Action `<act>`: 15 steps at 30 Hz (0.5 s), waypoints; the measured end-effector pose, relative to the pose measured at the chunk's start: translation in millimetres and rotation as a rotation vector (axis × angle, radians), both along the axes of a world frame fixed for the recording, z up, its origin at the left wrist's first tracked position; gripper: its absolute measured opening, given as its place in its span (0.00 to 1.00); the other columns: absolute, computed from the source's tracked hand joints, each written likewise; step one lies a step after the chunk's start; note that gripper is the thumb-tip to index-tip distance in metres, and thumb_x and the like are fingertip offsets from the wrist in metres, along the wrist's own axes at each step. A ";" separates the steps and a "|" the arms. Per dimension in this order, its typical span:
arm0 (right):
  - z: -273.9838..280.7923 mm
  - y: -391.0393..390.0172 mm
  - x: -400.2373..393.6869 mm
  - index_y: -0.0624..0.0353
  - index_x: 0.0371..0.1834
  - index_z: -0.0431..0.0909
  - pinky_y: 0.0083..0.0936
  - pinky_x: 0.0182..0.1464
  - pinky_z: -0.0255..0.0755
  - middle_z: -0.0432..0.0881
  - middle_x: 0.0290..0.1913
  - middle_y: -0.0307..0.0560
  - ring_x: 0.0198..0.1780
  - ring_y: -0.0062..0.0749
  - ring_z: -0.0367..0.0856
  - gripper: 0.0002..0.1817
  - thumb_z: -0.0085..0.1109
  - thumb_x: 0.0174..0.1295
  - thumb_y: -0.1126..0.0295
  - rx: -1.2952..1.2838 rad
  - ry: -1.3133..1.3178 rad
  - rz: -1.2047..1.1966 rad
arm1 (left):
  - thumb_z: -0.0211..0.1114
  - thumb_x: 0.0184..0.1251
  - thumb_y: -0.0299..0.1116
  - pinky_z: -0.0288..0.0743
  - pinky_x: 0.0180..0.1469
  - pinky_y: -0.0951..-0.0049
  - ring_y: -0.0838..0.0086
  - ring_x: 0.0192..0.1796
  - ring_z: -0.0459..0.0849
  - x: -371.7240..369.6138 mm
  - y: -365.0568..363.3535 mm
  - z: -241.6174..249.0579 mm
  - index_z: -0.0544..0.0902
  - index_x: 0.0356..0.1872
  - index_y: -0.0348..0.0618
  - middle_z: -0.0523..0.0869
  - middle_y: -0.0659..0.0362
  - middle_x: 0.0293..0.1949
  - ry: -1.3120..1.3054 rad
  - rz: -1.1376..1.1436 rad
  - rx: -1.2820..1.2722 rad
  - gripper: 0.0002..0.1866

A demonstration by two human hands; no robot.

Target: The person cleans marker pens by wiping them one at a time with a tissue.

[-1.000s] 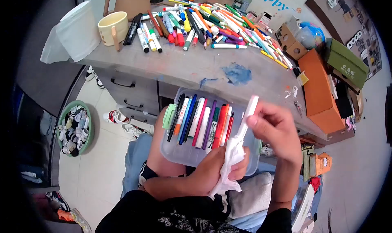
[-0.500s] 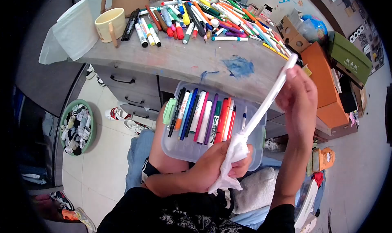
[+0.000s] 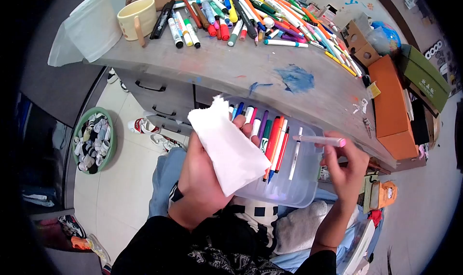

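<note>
In the head view my left hand (image 3: 195, 181) holds a white tissue (image 3: 226, 149), spread over its palm, with the fingertips curled at its far edge. My right hand (image 3: 347, 164) pinches a pale marker (image 3: 320, 140) with a pink end, which lies nearly level above the right side of a clear plastic box (image 3: 304, 190). A row of markers rests on this box, among them an orange one (image 3: 273, 147) and a purple one (image 3: 263, 124). A slim white pen (image 3: 295, 159) lies apart to their right. The tissue and left hand hide the row's left part.
A big heap of markers (image 3: 275, 14) covers the back of the grey desk (image 3: 212, 65). A yellow mug (image 3: 140, 19) and a white bag-like container (image 3: 94, 26) stand at the left. An orange box (image 3: 393, 106) is at the right. A green basin (image 3: 112, 145) of socks sits on the floor.
The tissue, bunched round the marker before, now lies spread on my left hand, which has moved up and left. My right hand has lowered with the marker, now drawn clear of the tissue.
</note>
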State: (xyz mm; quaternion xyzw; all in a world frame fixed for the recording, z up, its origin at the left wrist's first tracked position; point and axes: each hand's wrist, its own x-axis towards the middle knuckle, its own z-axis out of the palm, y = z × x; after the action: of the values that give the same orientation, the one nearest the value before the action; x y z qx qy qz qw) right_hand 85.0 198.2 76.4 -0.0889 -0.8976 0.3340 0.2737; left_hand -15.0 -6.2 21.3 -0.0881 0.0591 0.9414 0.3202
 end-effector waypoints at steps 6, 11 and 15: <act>-26.1 12.2 3.1 0.58 0.48 0.81 0.27 0.29 0.73 0.83 0.33 0.45 0.26 0.36 0.80 0.20 0.67 0.47 0.75 0.598 -0.089 0.251 | 0.43 0.76 0.42 0.67 0.61 0.62 0.67 0.50 0.73 -5.1 -3.3 -7.5 0.72 0.52 0.41 0.73 0.57 0.45 0.113 -0.060 0.143 0.17; -39.2 6.4 4.1 0.58 0.46 0.81 0.30 0.33 0.78 0.84 0.38 0.44 0.32 0.36 0.83 0.17 0.67 0.50 0.73 0.673 -0.147 0.350 | 0.43 0.76 0.42 0.67 0.61 0.61 0.65 0.50 0.73 -4.4 2.6 -4.9 0.72 0.53 0.42 0.73 0.56 0.46 -0.009 0.010 0.009 0.17; -46.9 5.6 4.1 0.58 0.44 0.80 0.30 0.34 0.78 0.83 0.39 0.44 0.34 0.35 0.83 0.15 0.67 0.51 0.73 0.709 -0.206 0.376 | 0.42 0.76 0.44 0.67 0.60 0.60 0.66 0.50 0.73 -2.8 4.6 -2.5 0.72 0.53 0.43 0.72 0.56 0.45 0.003 0.007 -0.006 0.18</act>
State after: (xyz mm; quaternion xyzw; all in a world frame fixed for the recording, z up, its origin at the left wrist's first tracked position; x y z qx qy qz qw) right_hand 89.1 203.8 29.4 0.1433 -0.9804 0.0375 0.1302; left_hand -17.8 -1.5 18.8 -0.0877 0.0619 0.9425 0.3164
